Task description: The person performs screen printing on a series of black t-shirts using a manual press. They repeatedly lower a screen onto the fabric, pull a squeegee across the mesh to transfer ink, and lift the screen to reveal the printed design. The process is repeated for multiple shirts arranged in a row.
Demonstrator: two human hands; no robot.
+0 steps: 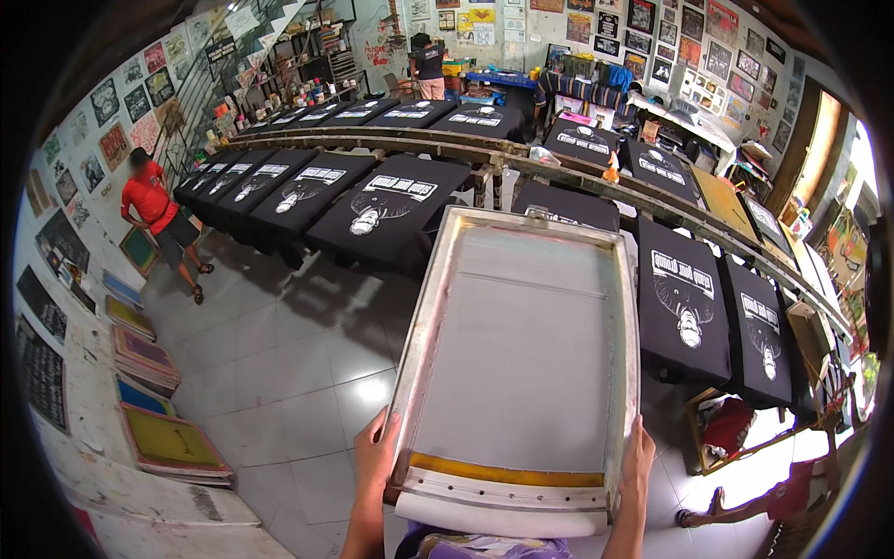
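Note:
I hold a large metal-framed printing screen [521, 354] flat in front of me, its grey mesh facing up and a yellow strip along the near edge. My left hand [374, 456] grips the frame's near left side. My right hand [639, 456] grips the near right side. The screen hovers above a black shirt [568, 207] with a white print, laid on a long printing rail [596, 182]. More black printed shirts [684, 298] lie on boards to the left and right along the rail.
A person in a red shirt [154, 210] stands at the left wall by stacked coloured screens [168, 438]. Another person [428, 67] works at the back. A second row of shirt boards [410, 114] runs behind. Grey tiled floor [279, 363] lies at left.

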